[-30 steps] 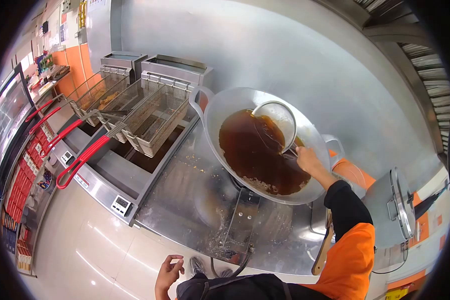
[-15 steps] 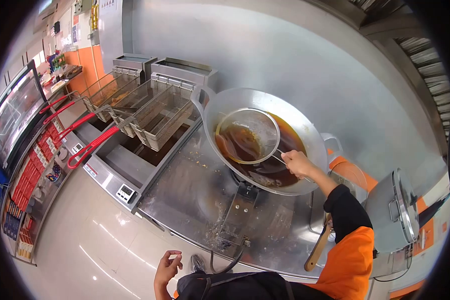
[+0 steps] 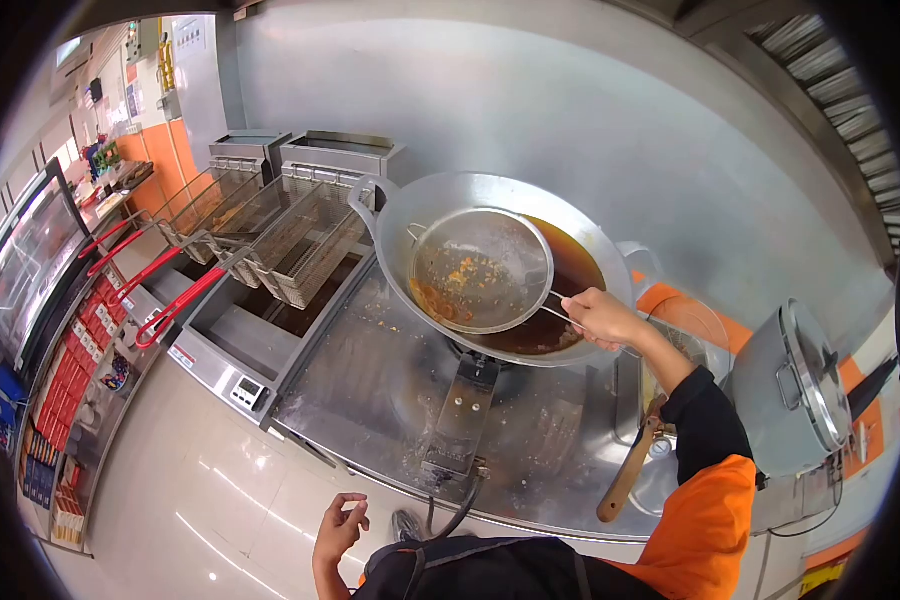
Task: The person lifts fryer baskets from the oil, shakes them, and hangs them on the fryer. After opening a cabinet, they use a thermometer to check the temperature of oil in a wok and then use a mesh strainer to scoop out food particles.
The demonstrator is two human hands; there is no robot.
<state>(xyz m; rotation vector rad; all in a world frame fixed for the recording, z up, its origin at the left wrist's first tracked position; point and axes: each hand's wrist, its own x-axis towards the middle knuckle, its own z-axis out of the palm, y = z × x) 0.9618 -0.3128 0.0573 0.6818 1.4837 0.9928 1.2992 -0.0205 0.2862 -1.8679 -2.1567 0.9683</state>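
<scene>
My right hand (image 3: pixel 604 318) is closed around the handle of a round wire-mesh strainer (image 3: pixel 490 255). Yellow and brown crumbs (image 3: pixel 470 275) lie in the mesh. The strainer is over the left part of a big metal wok (image 3: pixel 595 215), which holds dark brown oil (image 3: pixel 575 265); the oil shows to the right of the strainer's rim. Low in the view, my left hand (image 3: pixel 340 530) hangs in front of the counter with its fingers loosely bent and apart, nothing in them.
Fryer baskets (image 3: pixel 305 250) with red handles rest over a deep fryer (image 3: pixel 255 330) on the left. Right of the wok stand a lidded grey pot (image 3: pixel 785 390) and a wooden-handled tool (image 3: pixel 628 480). A burner bracket (image 3: pixel 465 410) sits below the wok.
The strainer has risen from the oil and shifted slightly left, and crumbs now show in its mesh. The camera view has moved a little; my left hand stays low.
</scene>
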